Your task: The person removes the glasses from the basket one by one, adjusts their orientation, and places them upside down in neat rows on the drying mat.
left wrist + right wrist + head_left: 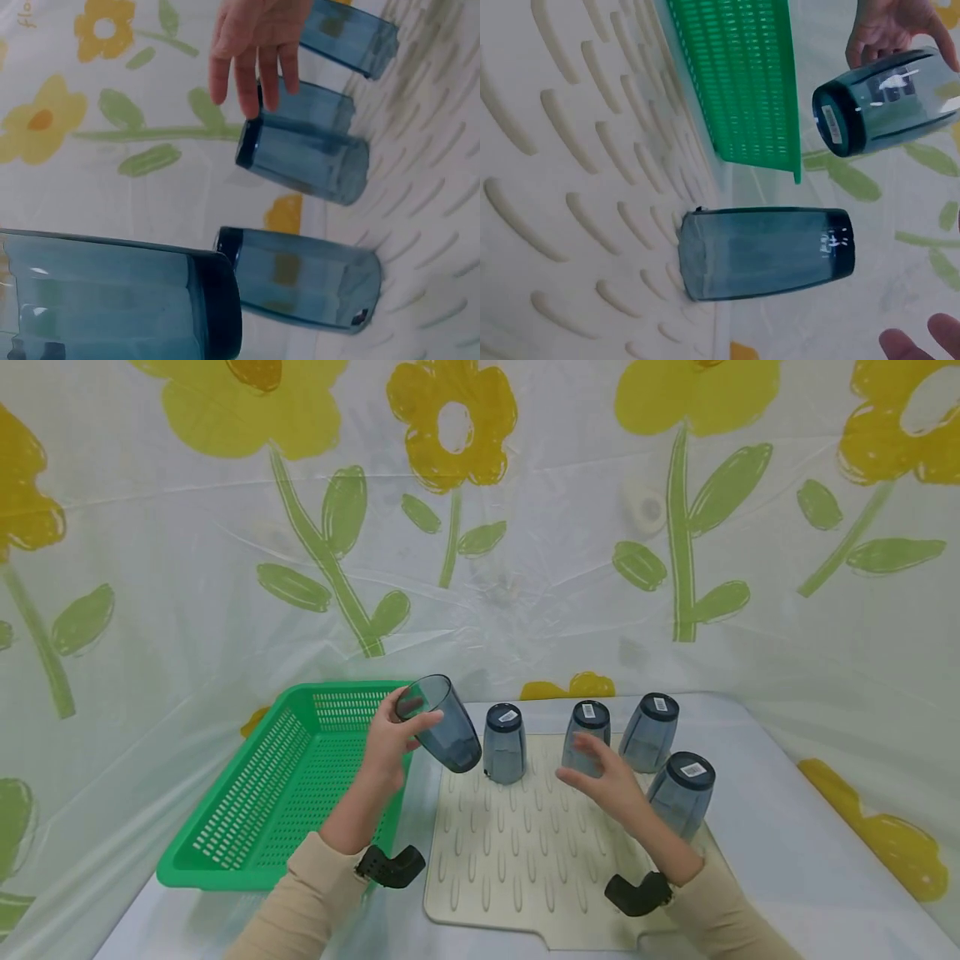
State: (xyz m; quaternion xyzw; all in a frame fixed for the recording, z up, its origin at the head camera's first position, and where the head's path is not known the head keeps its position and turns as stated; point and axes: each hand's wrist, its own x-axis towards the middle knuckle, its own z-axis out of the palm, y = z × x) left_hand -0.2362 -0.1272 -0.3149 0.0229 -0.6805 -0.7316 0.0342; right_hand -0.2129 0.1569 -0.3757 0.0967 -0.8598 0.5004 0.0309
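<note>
My left hand (387, 739) grips a blue-tinted drinking glass (450, 731) near its rim. The glass is tilted in the air, mouth toward the upper left, beside the green basket. In the right wrist view, a label shows on the base of this held glass (840, 124). My right hand (606, 778) holds nothing; its fingers are spread in front of an upside-down glass (590, 717). Another inverted glass (506, 747) stands at the mat's back left. Two more, a back right glass (651, 735) and a nearer glass (682, 793), stand at the right.
A green perforated plastic basket (225, 768) sits on the left of the white-covered table (795, 810). The beige ridged draining mat (517, 852) lies under the standing glasses. Behind hangs a flower-printed sheet (525, 560).
</note>
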